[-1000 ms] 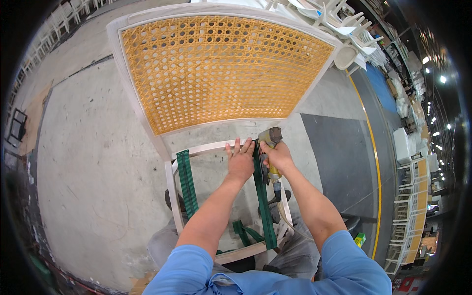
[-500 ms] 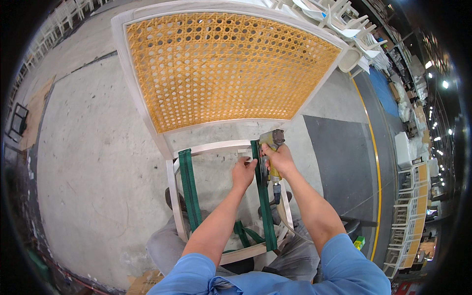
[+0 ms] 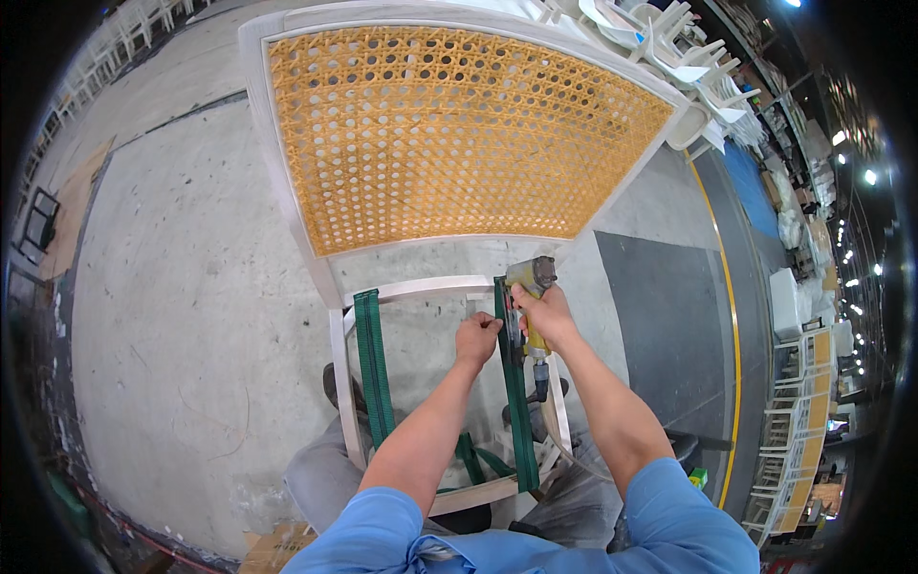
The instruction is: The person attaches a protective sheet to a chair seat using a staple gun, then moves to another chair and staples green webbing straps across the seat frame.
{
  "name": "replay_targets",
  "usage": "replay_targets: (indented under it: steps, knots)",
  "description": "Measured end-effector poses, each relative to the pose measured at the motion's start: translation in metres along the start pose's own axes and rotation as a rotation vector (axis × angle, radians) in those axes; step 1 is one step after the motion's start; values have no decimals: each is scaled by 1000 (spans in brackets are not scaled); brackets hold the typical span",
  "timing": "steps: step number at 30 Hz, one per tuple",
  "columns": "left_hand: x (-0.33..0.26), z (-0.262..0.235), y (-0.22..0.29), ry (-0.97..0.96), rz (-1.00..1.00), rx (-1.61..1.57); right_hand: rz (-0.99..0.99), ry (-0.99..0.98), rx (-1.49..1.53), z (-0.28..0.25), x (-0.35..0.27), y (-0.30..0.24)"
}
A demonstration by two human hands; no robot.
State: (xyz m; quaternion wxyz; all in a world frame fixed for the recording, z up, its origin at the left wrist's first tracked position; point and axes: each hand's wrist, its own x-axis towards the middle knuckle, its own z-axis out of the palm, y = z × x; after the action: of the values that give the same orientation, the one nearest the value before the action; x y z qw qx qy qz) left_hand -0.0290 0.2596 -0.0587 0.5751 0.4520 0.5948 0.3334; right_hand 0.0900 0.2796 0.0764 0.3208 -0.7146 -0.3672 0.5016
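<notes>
A pale wooden chair frame (image 3: 421, 287) stands before me, its back panel of yellow woven cane (image 3: 459, 143) rising at the far side. Two green webbing straps run front to back across the open seat: a left strap (image 3: 376, 373) and a right strap (image 3: 518, 421). My right hand (image 3: 547, 316) is wrapped round a yellow and grey pneumatic staple gun (image 3: 532, 275), held at the far end of the right strap. Beside that strap's left edge, my left hand (image 3: 478, 340) is closed in a pinch; what its fingertips hold, if anything, is too small to make out.
An air hose (image 3: 574, 457) trails from the gun toward my right leg. Loose green webbing (image 3: 470, 459) hangs inside the seat frame. White chairs (image 3: 669, 48) are piled at the far right, and a row of chairs (image 3: 794, 430) lines the right side. Cardboard (image 3: 273, 550) lies at lower left.
The fingers of my left hand have drawn together into a pinch near the strap. The staple gun stays at nearly the same spot. My view has shifted slightly.
</notes>
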Motion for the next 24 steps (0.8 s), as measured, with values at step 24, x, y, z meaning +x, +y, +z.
replay_targets:
  steps: [24]
  knots:
    - [-81, 12, 5, -478, -469, -672, -43, 10, 2, -46, -56, -18]
